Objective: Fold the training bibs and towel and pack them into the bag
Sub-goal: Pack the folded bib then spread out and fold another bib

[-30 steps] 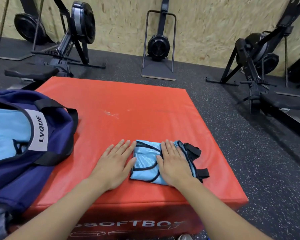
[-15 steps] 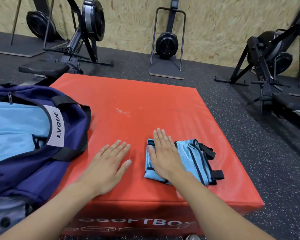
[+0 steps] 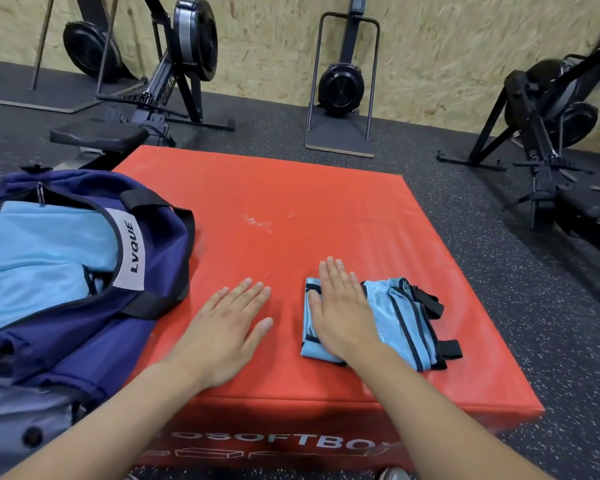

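Bib [image 3: 400, 315]: I logged it folded, light-blue mesh, black trim, near box's [image 3: 326, 209] front-right corner.
Right hand [image 3: 343, 317]: flat, pressing bib.
Left hand [image 3: 229, 327]: flat on box, holding nothing.
Bag [image 3: 84, 341]: navy, left edge, label "LVQUE".
Box front: "SOFTBOX".

I see the soft box [image 3: 326, 209] w/ smooth red vinyl-like skin, slight sheen, a few whitish scuffs near the middle. The folded bib [image 3: 395, 317] looks like thin lt-blue mesh cloth, faintly shiny, w/ matt black trim and straps. The bag [image 3: 84, 341] is navy woven fabric, matt, w/ black webbing handles and a pale label; lt-blue cloth inside it looks smooth. Floor [image 3: 551, 341] is rough speckled black rubber. Wall [image 3: 430, 46] is coarse chipboard, matt. Rowers [image 3: 187, 64] show black-painted metal and plastic.
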`<state>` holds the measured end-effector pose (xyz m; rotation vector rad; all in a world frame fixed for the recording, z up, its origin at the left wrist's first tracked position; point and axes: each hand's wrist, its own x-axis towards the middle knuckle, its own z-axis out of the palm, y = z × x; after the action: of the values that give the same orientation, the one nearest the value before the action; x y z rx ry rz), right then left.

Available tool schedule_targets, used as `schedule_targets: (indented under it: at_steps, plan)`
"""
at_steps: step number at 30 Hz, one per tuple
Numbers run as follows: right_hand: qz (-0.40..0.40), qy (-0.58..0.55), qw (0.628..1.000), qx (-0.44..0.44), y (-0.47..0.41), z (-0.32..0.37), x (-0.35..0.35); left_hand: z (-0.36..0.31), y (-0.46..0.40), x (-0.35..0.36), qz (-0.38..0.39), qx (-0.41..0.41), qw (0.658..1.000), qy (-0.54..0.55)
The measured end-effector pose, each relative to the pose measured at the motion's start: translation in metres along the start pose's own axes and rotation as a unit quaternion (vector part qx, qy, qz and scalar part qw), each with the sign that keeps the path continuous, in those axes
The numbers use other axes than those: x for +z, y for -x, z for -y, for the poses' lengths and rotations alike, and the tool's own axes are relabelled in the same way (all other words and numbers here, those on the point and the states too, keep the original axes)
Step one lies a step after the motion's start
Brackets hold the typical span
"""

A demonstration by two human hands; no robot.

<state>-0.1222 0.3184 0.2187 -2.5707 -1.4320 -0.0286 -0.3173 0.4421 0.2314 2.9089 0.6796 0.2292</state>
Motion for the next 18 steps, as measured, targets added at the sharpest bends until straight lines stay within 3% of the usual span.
schedule_targets:
  at_steps: [3, 7, 10, 15, 18]
  plan:
    - [0.04, 0.009, 0.998, 0.042, 0.007, -0.025, -0.006, -0.005, -0.002, 0.0, 0.0, 0.003, 1.0, 0.001]
    - [0.005, 0.004, 0.999, 0.049, 0.011, -0.039, -0.014, -0.011, -0.007, 0.002, 0.005, 0.014, 1.0, 0.009]
    - [0.027, 0.0, 0.997, 0.066, 0.02, -0.052, -0.013, -0.021, -0.015, 0.007, 0.006, 0.025, 1.0, 0.016]
    - [-0.03, -0.038, 0.999, 0.023, 0.044, -0.043, -0.023, -0.045, -0.035, 0.015, 0.0, 0.044, 0.998, 0.048]
    - [-0.02, -0.044, 0.998, 0.026, 0.069, -0.045, -0.023, -0.059, -0.055, 0.021, 0.003, 0.06, 0.995, 0.083]
